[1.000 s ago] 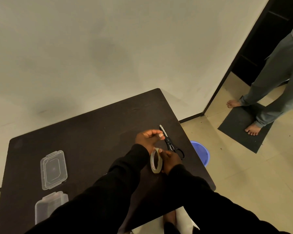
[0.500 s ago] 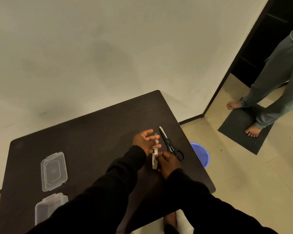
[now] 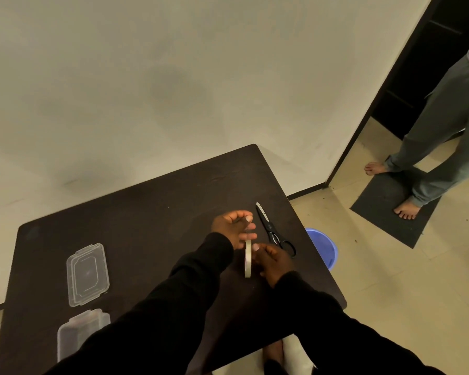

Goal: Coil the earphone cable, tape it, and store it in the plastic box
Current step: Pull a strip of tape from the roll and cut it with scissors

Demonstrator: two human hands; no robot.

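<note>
Head view, above a dark brown rectangular table (image 3: 146, 212). Your right hand (image 3: 275, 262) grips a pale, ring-shaped roll of adhesive tape (image 3: 248, 259), held upright and seen edge-on just above the tabletop. Your left hand (image 3: 232, 227) sits just beyond the roll with thumb and fingertips pinched together at its top edge; whether a strip of tape lies between them cannot be told. Black-handled, steel-bladed scissors (image 3: 274, 228) lie flat just right of both hands, blades pointing away from you. At the table's left side lies a clear rectangular plastic lid (image 3: 88, 274); nearer to you, partly hidden by your black sleeve (image 3: 160, 320), stands the clear plastic box (image 3: 79, 330). The earphone cable cannot be made out. A blue plastic bucket (image 3: 322, 247) stands on the floor beside the table's right edge. A barefoot person in grey trousers (image 3: 441, 131) stands on a dark mat (image 3: 385, 196) by the doorway.
</note>
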